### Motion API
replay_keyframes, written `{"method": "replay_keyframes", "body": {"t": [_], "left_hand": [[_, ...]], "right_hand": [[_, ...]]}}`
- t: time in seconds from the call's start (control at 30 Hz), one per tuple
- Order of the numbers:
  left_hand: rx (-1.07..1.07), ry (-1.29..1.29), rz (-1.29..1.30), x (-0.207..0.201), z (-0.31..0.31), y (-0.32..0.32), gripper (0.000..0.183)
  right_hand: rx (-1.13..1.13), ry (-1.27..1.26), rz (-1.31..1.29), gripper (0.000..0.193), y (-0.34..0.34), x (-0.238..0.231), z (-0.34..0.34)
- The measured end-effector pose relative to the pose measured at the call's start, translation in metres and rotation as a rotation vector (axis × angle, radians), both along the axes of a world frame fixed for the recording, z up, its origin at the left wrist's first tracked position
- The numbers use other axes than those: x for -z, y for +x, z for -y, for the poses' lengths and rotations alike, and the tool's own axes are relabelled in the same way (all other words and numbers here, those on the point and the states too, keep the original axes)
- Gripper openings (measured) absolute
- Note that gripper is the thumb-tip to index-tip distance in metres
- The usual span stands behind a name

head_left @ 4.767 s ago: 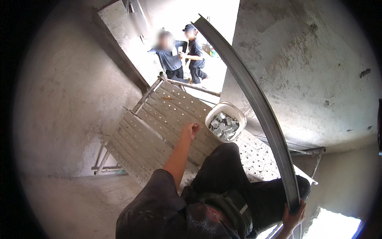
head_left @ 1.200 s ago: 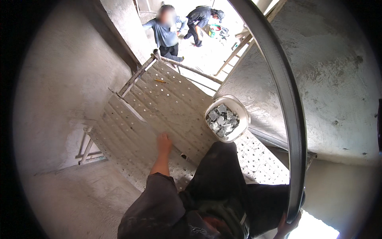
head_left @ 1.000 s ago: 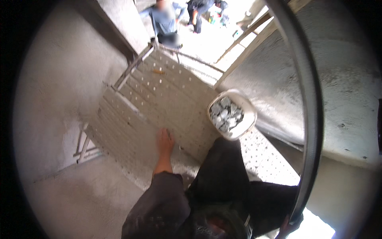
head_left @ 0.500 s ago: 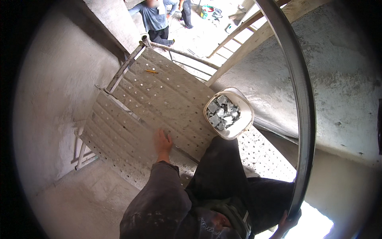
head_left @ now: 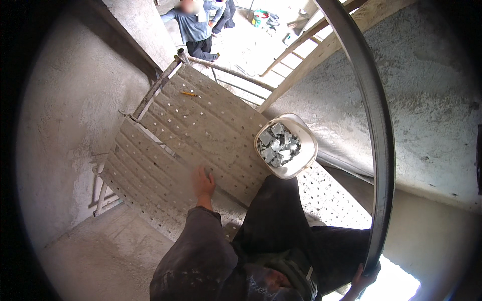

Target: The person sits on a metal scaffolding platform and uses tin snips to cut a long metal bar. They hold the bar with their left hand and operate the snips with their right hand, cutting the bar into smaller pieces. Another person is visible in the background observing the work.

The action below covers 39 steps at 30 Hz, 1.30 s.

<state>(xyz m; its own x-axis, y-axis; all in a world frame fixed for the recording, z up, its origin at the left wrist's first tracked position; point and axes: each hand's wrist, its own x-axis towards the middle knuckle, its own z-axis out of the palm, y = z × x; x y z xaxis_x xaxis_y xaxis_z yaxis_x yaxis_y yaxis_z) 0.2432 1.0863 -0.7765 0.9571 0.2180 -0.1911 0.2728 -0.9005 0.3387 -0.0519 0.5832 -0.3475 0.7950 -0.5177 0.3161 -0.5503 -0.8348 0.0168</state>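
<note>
A long grey metal rail [head_left: 377, 130] runs down the right side of the picture, its top end out of the frame. Around its lower part my right hand [head_left: 360, 282] is closed; some of the fingers are hidden behind the rail. My left hand [head_left: 204, 184] is over the perforated scaffold platform [head_left: 221, 123] with its fingers apart, slightly smeared, and nothing visible in it. Whether it touches the boards I cannot tell. In front of my knee stands a whitish bucket [head_left: 304, 159] with many small grey metal pieces [head_left: 276, 145] inside.
A small yellow-orange stick-like thing [head_left: 189, 94] lies on the platform's far part. Scaffold tubes [head_left: 231, 73] edge the far end. Plastered walls rise left and right [head_left: 422, 100]. Down beyond are a wooden ladder [head_left: 288, 62] and people [head_left: 197, 30]. A gap separates the platform's two boards.
The view has shifted slightly, so the platform and bucket sit a little differently. My left hand stays over the boards, and my right hand keeps its hold on the rail.
</note>
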Motion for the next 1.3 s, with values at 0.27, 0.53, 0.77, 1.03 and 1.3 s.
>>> {"method": "replay_keyframes", "body": {"t": [0.27,0.53,0.77,1.03,1.3], "left_hand": [[0.016,0.015,0.032,0.008,-0.005,-0.003,0.055],[0.025,0.021,-0.016,0.004,-0.001,-0.002,0.061],[0.029,0.066,0.051,0.006,-0.008,-0.006,0.056],[-0.003,0.007,0.071,-0.010,-0.006,-0.011,0.050],[0.026,0.051,0.141,0.000,-0.003,-0.007,0.052]], "right_hand": [[-0.018,0.021,0.006,0.071,0.003,0.002,0.004],[0.187,0.006,-0.194,0.080,0.017,-0.007,-0.007],[0.291,0.148,-0.262,0.094,0.043,-0.023,-0.028],[0.269,0.139,-0.264,0.093,0.033,-0.017,-0.018],[0.153,0.080,-0.185,0.084,0.026,-0.013,-0.016]]}}
